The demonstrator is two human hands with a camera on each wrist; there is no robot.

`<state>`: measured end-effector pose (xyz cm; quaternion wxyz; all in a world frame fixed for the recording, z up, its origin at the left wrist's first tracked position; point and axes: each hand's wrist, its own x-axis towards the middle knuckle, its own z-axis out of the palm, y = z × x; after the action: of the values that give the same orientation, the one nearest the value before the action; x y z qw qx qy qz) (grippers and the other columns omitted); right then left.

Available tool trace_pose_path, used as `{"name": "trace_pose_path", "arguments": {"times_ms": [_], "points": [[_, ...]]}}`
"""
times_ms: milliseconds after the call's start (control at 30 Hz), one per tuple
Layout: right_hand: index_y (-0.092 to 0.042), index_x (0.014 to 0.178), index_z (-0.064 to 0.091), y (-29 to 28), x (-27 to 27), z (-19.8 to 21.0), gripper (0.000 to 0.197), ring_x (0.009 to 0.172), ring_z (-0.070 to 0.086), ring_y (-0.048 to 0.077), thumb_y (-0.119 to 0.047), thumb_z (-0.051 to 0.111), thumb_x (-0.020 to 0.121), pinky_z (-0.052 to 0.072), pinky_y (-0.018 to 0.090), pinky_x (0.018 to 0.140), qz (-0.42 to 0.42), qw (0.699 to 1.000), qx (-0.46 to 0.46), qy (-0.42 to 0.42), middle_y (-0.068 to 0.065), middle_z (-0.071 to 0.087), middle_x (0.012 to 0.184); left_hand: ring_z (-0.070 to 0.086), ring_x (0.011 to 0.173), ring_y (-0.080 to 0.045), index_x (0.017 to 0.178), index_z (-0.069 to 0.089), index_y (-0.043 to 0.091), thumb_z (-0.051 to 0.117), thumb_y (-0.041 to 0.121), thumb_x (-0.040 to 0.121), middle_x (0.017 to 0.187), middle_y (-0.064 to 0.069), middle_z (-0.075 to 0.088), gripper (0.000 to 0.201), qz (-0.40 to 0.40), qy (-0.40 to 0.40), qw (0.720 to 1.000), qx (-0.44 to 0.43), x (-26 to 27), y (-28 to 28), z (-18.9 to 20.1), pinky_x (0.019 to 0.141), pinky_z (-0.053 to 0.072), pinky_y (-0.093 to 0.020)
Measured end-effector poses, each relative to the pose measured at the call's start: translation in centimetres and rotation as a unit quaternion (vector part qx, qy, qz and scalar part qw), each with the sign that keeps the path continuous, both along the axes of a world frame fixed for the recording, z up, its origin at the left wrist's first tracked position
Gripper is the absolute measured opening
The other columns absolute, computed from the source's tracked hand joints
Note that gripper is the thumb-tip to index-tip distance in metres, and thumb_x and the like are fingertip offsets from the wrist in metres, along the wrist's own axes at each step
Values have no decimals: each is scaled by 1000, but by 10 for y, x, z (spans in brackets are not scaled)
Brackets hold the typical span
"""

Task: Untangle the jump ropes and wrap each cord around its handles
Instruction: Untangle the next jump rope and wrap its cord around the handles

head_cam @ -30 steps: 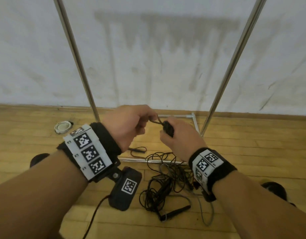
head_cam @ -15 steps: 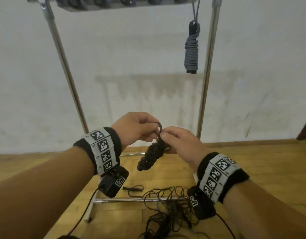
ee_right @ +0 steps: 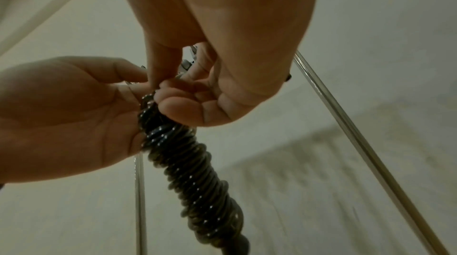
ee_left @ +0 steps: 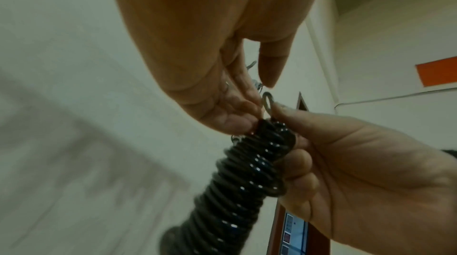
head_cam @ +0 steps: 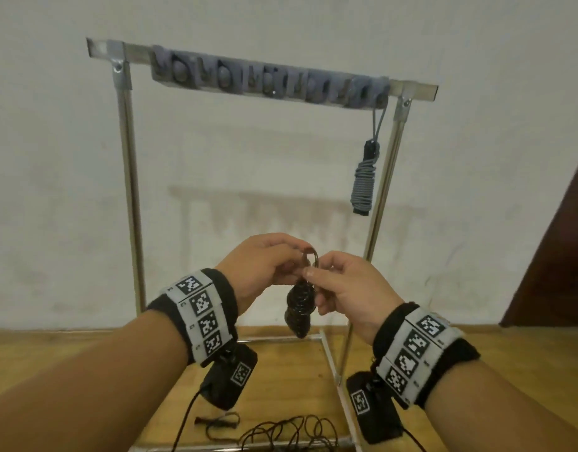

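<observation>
A black jump rope (head_cam: 300, 308), its cord coiled tightly round its handles, hangs upright between my two hands at chest height. A small cord loop (head_cam: 310, 256) sticks up from its top. My left hand (head_cam: 264, 265) pinches that top end, and my right hand (head_cam: 343, 288) pinches the loop and curls round the upper coils (ee_left: 262, 153). The bundle (ee_right: 188, 165) hangs down freely below both hands. Loose dark cords (head_cam: 287, 435) lie tangled on the wooden floor below. A grey rope (head_cam: 362, 187), wrapped on its handles, hangs from the rack's right end.
A metal rack (head_cam: 131, 197) with a row of grey hooks (head_cam: 268, 81) along its top bar stands against the white wall. Its base frame (head_cam: 333, 360) lies on the wood floor. A dark door edge (head_cam: 561, 249) is at the right.
Both hands have lifted the wrapped black rope from near the floor to chest height, and my head has tilted up so the rack's top bar and hooks are in view.
</observation>
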<state>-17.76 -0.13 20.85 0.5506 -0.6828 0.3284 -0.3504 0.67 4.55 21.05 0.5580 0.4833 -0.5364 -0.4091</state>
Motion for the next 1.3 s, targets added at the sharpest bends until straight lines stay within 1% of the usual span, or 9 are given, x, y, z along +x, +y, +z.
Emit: {"name": "trace_pose_path", "arguments": {"times_ms": [100,200,367,467,633,767,900,1100,1300], "points": [[4,102,64,3,5,31,24,60,65,21,-16,74,93,58,33,56,-12,1000,-17,3,13,67,76,74,90,-20,96,82,17,75,22,94,95,-11,79,9,-14,-32,999,-11,11,2,19,88,60,-37],[8,104,63,3,5,46,24,63,70,25,-12,72,93,61,32,57,12,1000,-18,18,13,69,75,71,83,-20,89,80,16,75,20,98,87,-9,76,11,6,-86,996,-20,13,-1,31,85,61,-37],[-1,100,69,-13,4,53,12,69,71,21,-13,66,98,63,34,64,-9,998,-54,-7,19,71,91,73,84,-20,88,74,16,70,15,101,84,-4,77,14,33,-123,991,-43,7,-20,50,83,61,-37],[-3,100,68,-27,-2,58,10,70,71,19,-12,64,99,63,34,66,-23,997,-78,-5,21,73,97,73,88,-21,91,73,14,71,13,99,86,-2,76,9,39,-149,987,-49,-2,-33,56,91,62,-44],[-4,102,68,-52,-3,88,9,67,70,19,-11,62,100,64,36,65,-19,992,-124,-11,13,72,86,74,89,-23,94,71,9,70,13,100,90,-8,78,7,58,-152,984,-66,-4,-52,84,99,60,-51],[-15,99,67,-77,-1,119,9,61,68,16,-18,59,101,61,36,61,-56,977,-203,6,3,74,79,78,94,-32,96,71,13,68,16,102,94,-9,81,8,94,-168,977,-92,-5,-72,117,96,62,-52],[-29,95,64,-103,0,148,11,54,64,6,-25,57,102,60,33,58,-115,955,-272,4,-13,73,77,78,86,-27,94,71,15,68,14,102,87,-8,81,9,135,-148,972,-125,-8,-95,150,91,64,-52],[-32,90,60,-139,11,188,12,54,65,6,-29,56,101,58,33,62,-194,926,-322,-41,-27,71,78,77,82,-25,96,73,15,69,14,101,84,-6,79,7,211,-111,956,-170,-16,-129,193,87,65,-50],[-29,88,60,-163,32,213,12,65,68,16,-29,56,100,58,37,63,-215,917,-333,-47,-6,72,80,79,84,-30,97,71,17,69,18,101,90,-7,80,5,258,-91,943,-187,-17,-152,210,81,67,-51]]}}
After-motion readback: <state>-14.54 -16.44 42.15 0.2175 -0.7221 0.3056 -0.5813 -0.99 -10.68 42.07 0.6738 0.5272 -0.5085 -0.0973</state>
